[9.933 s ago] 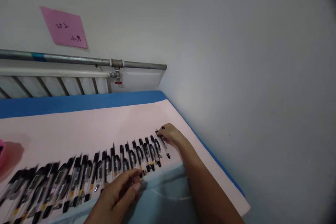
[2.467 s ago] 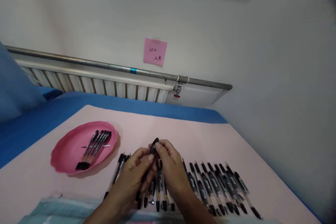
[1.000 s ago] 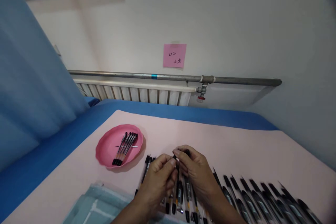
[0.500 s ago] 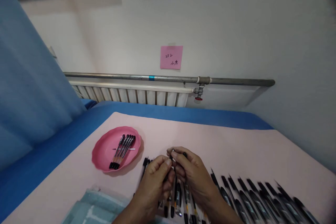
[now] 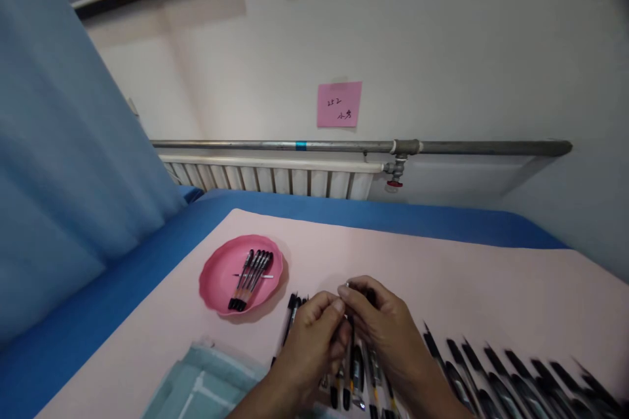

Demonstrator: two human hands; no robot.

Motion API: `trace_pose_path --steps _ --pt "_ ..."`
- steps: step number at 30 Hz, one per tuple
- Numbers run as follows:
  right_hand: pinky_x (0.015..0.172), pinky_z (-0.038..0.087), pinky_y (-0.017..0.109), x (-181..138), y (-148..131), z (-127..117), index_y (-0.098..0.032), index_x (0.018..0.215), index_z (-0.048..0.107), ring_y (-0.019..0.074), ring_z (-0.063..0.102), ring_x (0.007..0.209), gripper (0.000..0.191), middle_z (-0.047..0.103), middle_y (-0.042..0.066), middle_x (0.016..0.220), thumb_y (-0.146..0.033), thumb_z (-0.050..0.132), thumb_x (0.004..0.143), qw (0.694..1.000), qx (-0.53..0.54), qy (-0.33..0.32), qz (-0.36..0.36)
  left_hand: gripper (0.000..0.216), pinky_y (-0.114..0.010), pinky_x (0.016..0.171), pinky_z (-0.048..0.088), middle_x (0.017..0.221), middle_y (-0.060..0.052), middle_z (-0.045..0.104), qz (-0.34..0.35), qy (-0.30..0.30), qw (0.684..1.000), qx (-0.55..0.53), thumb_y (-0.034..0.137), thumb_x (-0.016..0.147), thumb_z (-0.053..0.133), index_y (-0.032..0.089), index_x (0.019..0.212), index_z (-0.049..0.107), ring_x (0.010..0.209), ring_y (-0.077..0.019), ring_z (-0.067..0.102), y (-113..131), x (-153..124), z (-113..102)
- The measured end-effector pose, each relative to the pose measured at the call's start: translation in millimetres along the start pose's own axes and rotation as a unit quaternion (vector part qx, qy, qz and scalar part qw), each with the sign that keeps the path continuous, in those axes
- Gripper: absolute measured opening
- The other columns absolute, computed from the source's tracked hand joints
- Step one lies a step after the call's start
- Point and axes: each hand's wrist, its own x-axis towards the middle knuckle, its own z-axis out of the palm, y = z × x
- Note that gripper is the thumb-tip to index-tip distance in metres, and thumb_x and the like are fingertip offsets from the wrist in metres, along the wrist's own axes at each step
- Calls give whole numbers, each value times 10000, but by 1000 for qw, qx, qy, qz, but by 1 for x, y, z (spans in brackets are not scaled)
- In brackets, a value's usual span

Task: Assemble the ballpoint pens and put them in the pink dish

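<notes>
My left hand (image 5: 317, 337) and my right hand (image 5: 386, 324) meet above the table, fingertips pinched together. Between them they grip a dark pen (image 5: 348, 285), mostly hidden by the fingers; only a small silvery tip shows. A black end also pokes out behind my right fingers, though what it belongs to is unclear. Under and between the hands lie several clear-barrelled pens with black ends (image 5: 347, 396). More black-capped pens (image 5: 289, 321) lie just left of my left hand. A row of black pen parts with pointed tips (image 5: 506, 380) spreads out to the right.
A pink scalloped plate (image 5: 216, 275) holding several assembled pens (image 5: 253, 278) stands at the left. In front of it lies a pale teal tray or packet (image 5: 206, 380). The pink sheet (image 5: 442, 268) covers a blue surface (image 5: 393, 213); a radiator (image 5: 280, 180) and pipe run behind.
The view has turned a little left, so everything sits further right. My fingers have closed more tightly around the pen, hiding its dark barrel.
</notes>
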Motion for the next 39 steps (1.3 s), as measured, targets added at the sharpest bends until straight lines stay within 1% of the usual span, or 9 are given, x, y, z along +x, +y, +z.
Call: trace_pose_path --steps 4,9,13,19,23,26,32,35,39 --pt "400 264 189 -2 -5 2 -166 767 601 51 338 411 226 470 -51 543 -361 645 661 997 55 -12 47 274 -154 302 112 493 90 390 -2 1 1000 4 425 782 503 184 686 416 311 -3 192 1 -1 0" --pt "407 269 186 -2 -5 1 -162 730 593 56 366 439 231 492 -38 569 -369 655 648 1000 22 15 14 274 -160 315 101 455 98 337 -1 0 1000 14 412 802 480 183 670 407 322 -10 176 0 -2 0" --pt "388 219 174 -2 -3 0 -161 765 587 39 310 409 230 421 -62 523 -369 632 677 997 57 -5 50 263 -162 315 94 472 94 355 -4 2 1000 16 403 797 489 184 676 410 327 -10 175 0 -1 0" --pt "383 253 180 -1 -2 0 -157 707 591 42 348 412 224 492 -44 553 -353 672 635 999 33 7 22 260 -154 319 102 495 87 386 -7 4 999 35 416 799 479 178 702 435 326 -3 193 1 -2 0" --pt "334 176 176 6 -7 -8 -158 767 592 10 246 355 221 546 -30 615 -335 652 648 993 103 56 17 243 -148 318 89 498 80 401 -39 -9 998 54 400 806 471 162 773 505 318 3 193 3 -3 0" --pt "336 181 169 10 -10 -15 -168 771 575 8 287 371 215 584 -4 745 -313 659 638 987 144 74 -4 233 -143 316 80 510 77 400 -46 -7 999 23 390 793 500 159 788 528 326 4 194 2 -2 -1" --pt "384 279 178 2 -9 -6 -167 703 576 47 367 408 153 491 -48 559 -314 617 686 1000 -5 24 -15 194 -135 341 270 661 24 494 26 30 993 -112 335 757 576 154 828 565 470 -39 413 1 5 -7" --pt "495 383 198 -7 -10 4 -169 698 592 97 498 546 106 561 -19 625 -275 582 700 996 -83 7 -45 166 -168 464 410 746 -4 538 39 41 984 -171 285 749 600 151 845 583 621 -78 514 0 7 -10" --pt "564 419 219 -14 -10 11 -180 727 605 119 542 606 75 606 -20 677 -219 546 700 988 -141 -20 -57 119 -169 554 436 823 -10 568 22 17 979 -203 264 766 591 163 828 581 697 -81 543 -3 7 -9"
